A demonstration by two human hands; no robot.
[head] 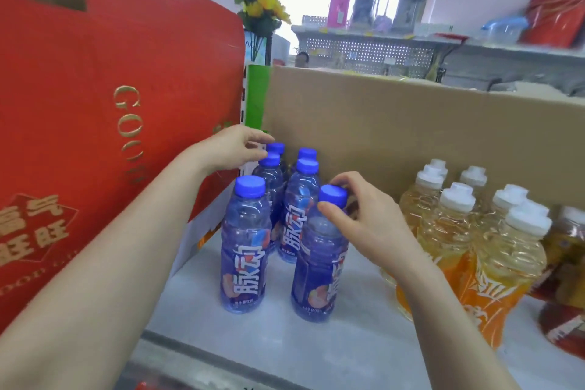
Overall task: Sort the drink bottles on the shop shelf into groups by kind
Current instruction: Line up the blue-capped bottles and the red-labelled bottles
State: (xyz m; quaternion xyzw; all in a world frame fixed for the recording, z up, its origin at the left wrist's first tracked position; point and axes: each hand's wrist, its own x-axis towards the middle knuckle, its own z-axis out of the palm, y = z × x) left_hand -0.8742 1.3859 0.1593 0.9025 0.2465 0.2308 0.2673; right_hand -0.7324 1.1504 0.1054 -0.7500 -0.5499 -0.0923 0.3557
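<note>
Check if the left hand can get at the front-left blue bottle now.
Probably yes: nothing covers the front-left blue bottle, and the left hand is just behind it at a rear cap. The right hand grips the front-right bottle beside it.

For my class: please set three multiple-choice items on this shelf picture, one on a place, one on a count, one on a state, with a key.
1. Where do the white-capped bottles stand, from the blue-capped bottles? A left; B right; C on top.
2. How many blue caps show? A three; B ten; C six.
3. The right hand: A grips the cap of the front blue-capped bottle; B hangs idle; C holds a white cap.
Key: B, they stand to the right; C, six caps can be counted; A, its fingers curl round that cap.
</note>
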